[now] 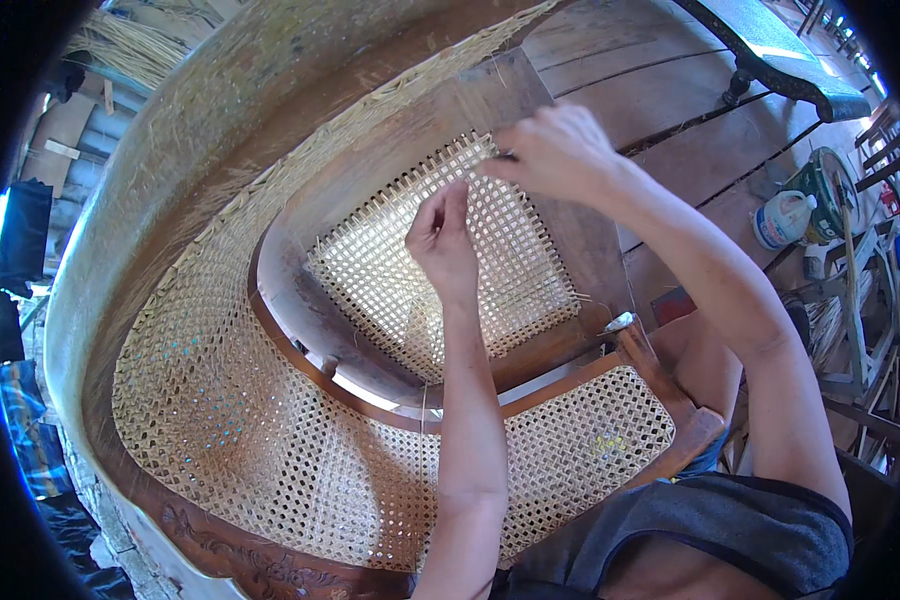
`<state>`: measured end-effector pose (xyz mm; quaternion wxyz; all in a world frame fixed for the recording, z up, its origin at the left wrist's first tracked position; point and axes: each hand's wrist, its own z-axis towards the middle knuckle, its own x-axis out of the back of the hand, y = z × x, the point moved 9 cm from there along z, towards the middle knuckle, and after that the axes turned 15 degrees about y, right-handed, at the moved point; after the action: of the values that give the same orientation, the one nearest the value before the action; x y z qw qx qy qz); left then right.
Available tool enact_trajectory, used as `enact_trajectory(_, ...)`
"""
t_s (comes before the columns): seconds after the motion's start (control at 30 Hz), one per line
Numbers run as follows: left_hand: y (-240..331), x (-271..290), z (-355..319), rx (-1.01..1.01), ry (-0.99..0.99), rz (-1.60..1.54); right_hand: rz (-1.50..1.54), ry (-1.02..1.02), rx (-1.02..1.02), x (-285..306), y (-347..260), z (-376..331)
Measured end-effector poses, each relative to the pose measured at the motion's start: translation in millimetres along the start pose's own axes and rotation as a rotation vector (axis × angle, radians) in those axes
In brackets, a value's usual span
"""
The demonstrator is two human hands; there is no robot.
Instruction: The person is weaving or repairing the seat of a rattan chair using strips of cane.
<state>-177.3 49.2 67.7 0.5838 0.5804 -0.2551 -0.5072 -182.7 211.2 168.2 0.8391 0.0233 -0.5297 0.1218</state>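
A wooden seat frame (595,235) holds a woven cane panel (370,265), an open lattice of pale strips with short ends sticking out along its edge. Over the middle of this panel is my left hand (440,240), its thumb and fingertips pinched together. Whatever lies in that pinch is too small to make out. My right hand (560,150) is raised by the panel's far right corner, to the right of the left hand. Its fingers curl inward, partly smeared by motion, and any strand in them cannot be seen.
Finished cane webbing (260,440) curves around the seat in a carved wooden frame (270,560). Loose cane strands (120,50) lie at the far left. A white plastic jug (782,220) and a dark green bucket (828,190) stand at right, below a dark bench (770,45).
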Motion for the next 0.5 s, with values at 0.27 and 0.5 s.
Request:
enact_trajectory(0.27,-25,38,-3,0.118,0.158,0.203,-0.003,-0.187,0.242,-47,-49,-9)
enact_trajectory(0.5,-24,40,-3,0.105,0.257,0.405,0.039,-0.151,0.291,-46,-60,0)
